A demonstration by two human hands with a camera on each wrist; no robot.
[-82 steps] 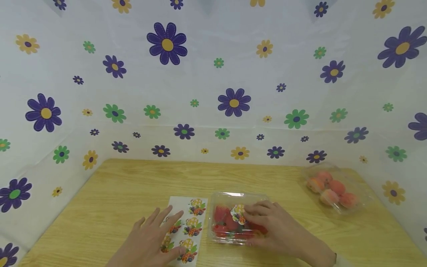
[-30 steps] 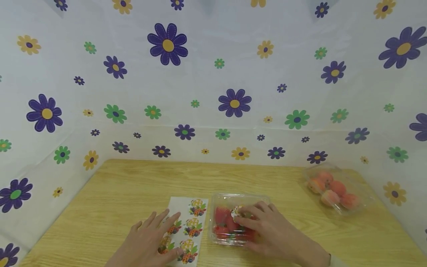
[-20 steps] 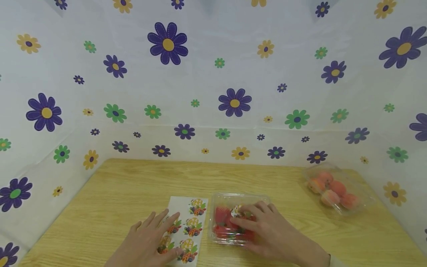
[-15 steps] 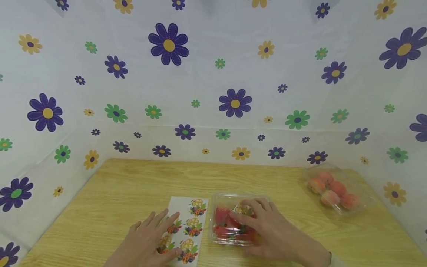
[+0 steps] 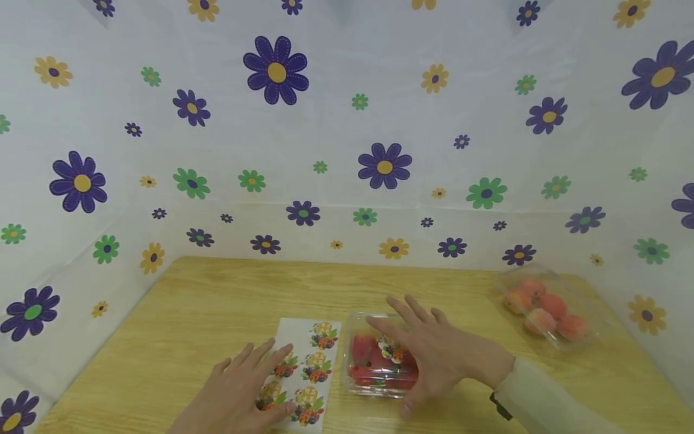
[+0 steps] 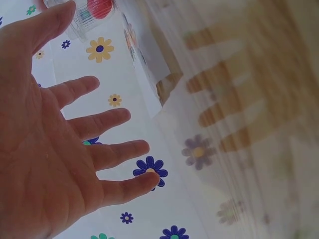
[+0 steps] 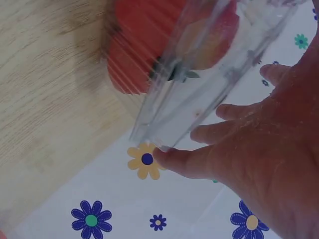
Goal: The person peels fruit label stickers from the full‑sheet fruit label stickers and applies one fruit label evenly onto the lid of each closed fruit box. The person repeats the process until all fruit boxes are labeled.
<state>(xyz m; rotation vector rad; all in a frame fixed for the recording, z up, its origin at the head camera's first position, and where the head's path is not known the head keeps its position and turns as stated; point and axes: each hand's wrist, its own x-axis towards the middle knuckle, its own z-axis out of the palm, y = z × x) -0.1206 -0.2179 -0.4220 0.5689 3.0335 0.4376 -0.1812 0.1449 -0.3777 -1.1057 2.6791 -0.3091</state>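
Note:
A clear plastic clamshell box point(image 5: 355, 323) of red fruit that look like strawberries point(image 5: 362, 348) stands at the front centre of the table. On its lid is a round fruit-print sticker point(image 5: 390, 351). My right hand point(image 5: 440, 349) is spread over the box's right part, fingers stretched out; in the right wrist view the hand point(image 7: 264, 159) has its fingertips close beside the lid's edge point(image 7: 149, 132). Left of the box lies a white sheet of fruit stickers point(image 5: 295, 331). My left hand point(image 5: 230, 389) is over the sheet's left edge, fingers spread, thumb above a lower sticker; its palm point(image 6: 47, 159) holds nothing.
A second clear plastic box point(image 5: 588, 298) with several peaches point(image 5: 553, 306) sits at the back right of the wooden table point(image 5: 228, 301). A white flowered cloth point(image 5: 325, 126) walls off the back and both sides.
My right hand's fingers, earlier bent onto the sticker on the lid and sliding across it, have straightened and lifted off it. More sleeve and a dark wristband show. The left hand stays put.

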